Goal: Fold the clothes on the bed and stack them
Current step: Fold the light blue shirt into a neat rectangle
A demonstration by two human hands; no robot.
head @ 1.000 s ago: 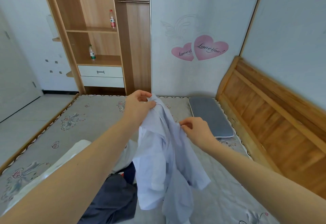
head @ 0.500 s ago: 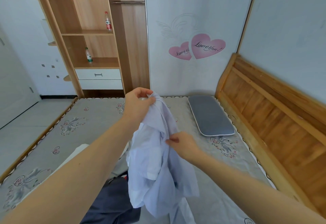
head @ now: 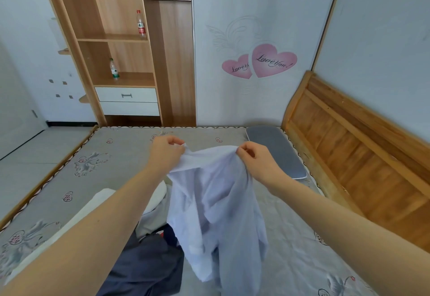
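A pale blue shirt [head: 216, 207] hangs in the air over the bed [head: 97, 170]. My left hand [head: 165, 151] pinches its top edge on the left, and my right hand [head: 253, 158] pinches the top edge on the right, with the cloth stretched between them. The rest of the shirt droops down crumpled. Beneath it, near the bed's front, lie a dark grey garment [head: 149, 265], a white garment [head: 93, 209] partly hidden by my left arm, and a bit of navy cloth [head: 171, 235].
A grey pillow [head: 277, 149] lies at the far right of the bed by the wooden headboard [head: 349, 151]. Behind the bed stands an open wooden wardrobe [head: 125, 46] with two bottles. Floor [head: 35, 146] shows to the left.
My right hand has risen from the shirt's middle to its top edge. Both hands have moved apart and spread the top of the shirt between them.
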